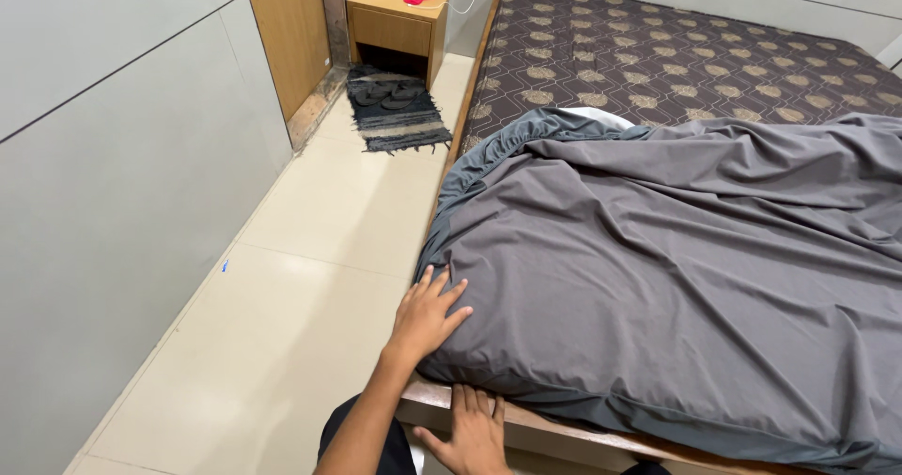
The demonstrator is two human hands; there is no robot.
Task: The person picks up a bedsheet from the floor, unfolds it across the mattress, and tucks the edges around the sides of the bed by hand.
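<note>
Cream floor tiles ran beside the bed; grey fitted sheet (676, 268) covered the near corner only, patterned mattress (676, 52) bare at upper right; left hand (427, 317) flat on it, right hand (473, 433) tucking underneath, neither grip holding anything

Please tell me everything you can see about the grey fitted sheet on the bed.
The grey fitted sheet is soft, wrinkled fabric with a gathered elastic edge. It covers the near part of the brown patterned mattress; the far part lies bare. It wraps the near corner. The left hand lies flat on that corner; the right hand touches its lower edge at the wooden bed frame.
</note>
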